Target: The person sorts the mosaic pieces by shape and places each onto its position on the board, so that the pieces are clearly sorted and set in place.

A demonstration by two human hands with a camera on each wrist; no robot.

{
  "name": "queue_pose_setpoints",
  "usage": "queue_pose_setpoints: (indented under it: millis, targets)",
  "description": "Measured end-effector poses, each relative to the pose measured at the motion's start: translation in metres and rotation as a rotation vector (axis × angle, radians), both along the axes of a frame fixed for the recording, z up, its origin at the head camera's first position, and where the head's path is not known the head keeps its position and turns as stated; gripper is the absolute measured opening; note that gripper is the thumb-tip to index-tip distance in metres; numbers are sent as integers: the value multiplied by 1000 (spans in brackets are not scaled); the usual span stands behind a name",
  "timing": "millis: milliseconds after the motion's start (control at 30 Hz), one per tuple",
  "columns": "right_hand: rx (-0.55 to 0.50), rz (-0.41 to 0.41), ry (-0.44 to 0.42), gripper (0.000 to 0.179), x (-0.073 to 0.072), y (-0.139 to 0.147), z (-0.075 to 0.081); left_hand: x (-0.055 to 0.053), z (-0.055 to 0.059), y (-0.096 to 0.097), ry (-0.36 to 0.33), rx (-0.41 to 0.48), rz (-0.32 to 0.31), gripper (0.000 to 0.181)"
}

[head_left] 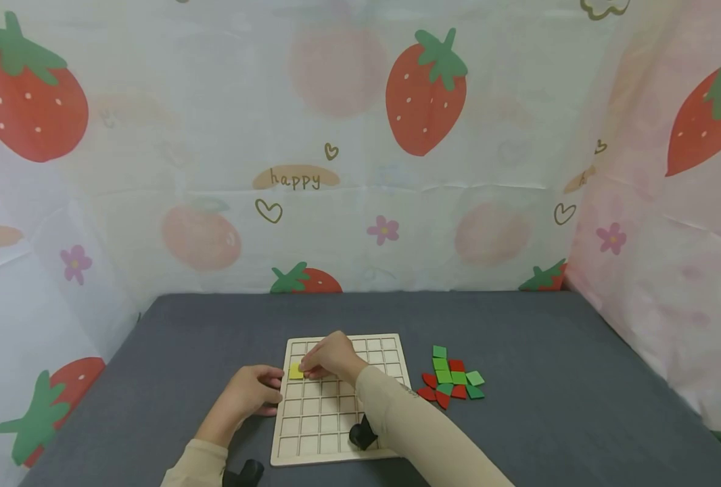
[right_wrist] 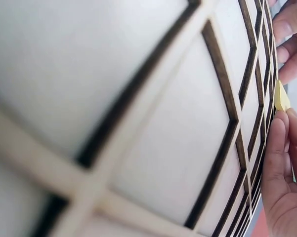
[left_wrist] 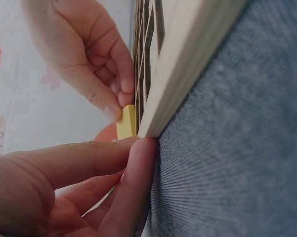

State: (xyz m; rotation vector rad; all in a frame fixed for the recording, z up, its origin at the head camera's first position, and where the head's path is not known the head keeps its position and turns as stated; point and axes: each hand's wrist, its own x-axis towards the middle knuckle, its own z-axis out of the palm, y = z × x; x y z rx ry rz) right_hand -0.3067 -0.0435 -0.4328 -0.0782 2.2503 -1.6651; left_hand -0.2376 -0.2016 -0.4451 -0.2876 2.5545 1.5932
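A square yellow tile (head_left: 296, 371) lies at the left side of a pale wooden grid board (head_left: 320, 445), in the second row from the far edge. My right hand (head_left: 335, 358) reaches across the board and pinches the tile between thumb and fingertips. In the left wrist view the yellow tile (left_wrist: 126, 122) shows right beside the board's rim, close over the grid. My left hand (head_left: 249, 393) is at the board's left edge. Its thumb and a finger hold that edge, as the left wrist view shows. The right wrist view has my right hand (right_wrist: 281, 168) below the tile and the left fingers above.
Several loose green tiles (head_left: 444, 377) and red tiles (head_left: 456, 365) lie grouped on the dark grey table (head_left: 543, 379), right of the board. Fabric printed with strawberries (head_left: 426, 101) hangs behind and at both sides. Each wrist carries a black camera (head_left: 362, 433).
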Motion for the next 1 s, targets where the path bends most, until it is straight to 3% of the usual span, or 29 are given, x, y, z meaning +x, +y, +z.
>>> queue_pose_setpoints:
  millis: [733, 1000]
  targets:
    - [181, 50, 102, 4, 3, -5, 5, -1, 0, 2, -12, -7, 6, 46]
    - [182, 96, 180, 5, 6, -3, 5, -1, 0, 2, -13, -12, 6, 46]
